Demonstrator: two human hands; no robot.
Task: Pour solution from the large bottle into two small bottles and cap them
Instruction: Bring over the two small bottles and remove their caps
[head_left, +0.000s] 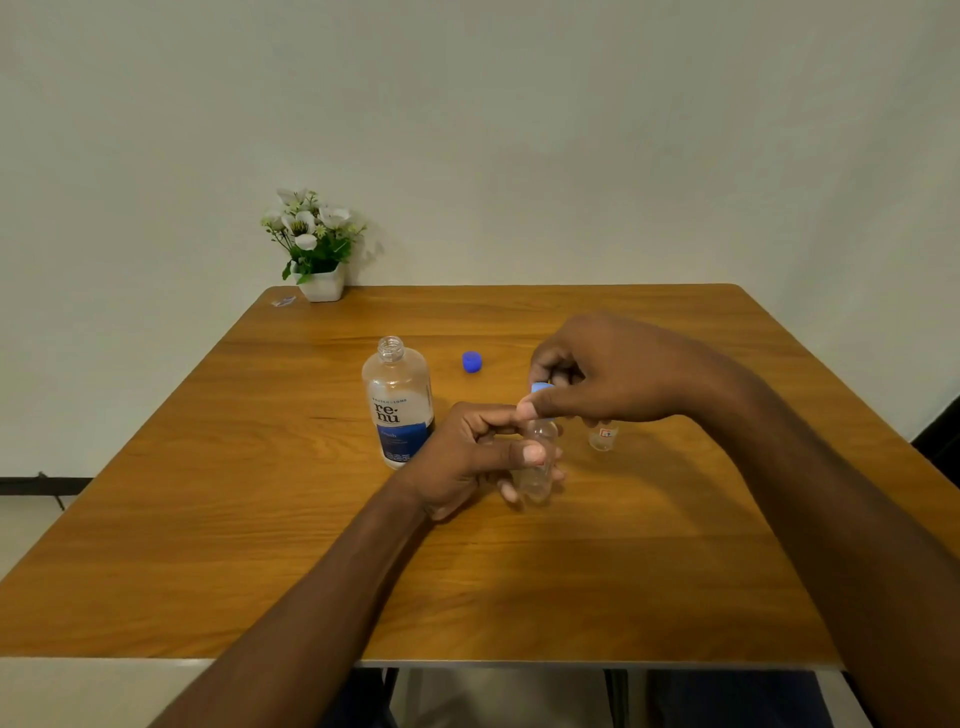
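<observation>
Left hand (467, 457) holds a small bottle (537, 462) in its grip; right hand (597, 374) pinches a blue cap (541, 388) on top, large bottle (399, 402) uncapped beside them on the table (260, 519)

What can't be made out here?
Head view:
- second small bottle: top hidden behind right hand; capped or not unclear.
- held small bottle: liquid level hidden by left hand.
- light blue cap: covered by right hand; seating unclear.
- clear scrap by flowerpot: too small.
</observation>
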